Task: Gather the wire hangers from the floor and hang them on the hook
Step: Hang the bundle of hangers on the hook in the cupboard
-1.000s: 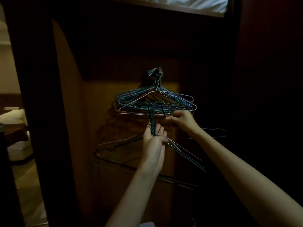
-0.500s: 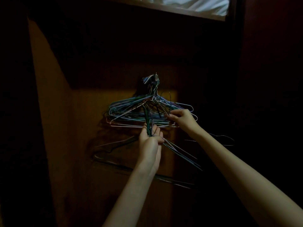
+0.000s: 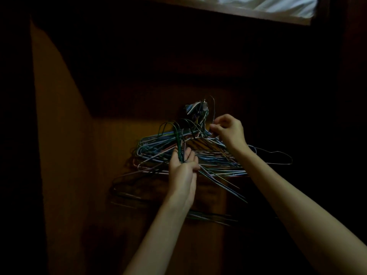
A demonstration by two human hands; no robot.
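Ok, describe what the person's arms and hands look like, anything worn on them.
Both forearms are bare as far as the frame shows: no sleeves, no gloves. The left hand and right hand show no ring, watch or bracelet that I can make out, though the light is dim, so small items could go unseen.

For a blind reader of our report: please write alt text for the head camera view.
In a dim wooden closet, the left hand grips a bunch of wire hangers while the right hand pinches one hanger's neck near the wall hook. Many coloured hangers already hang there.
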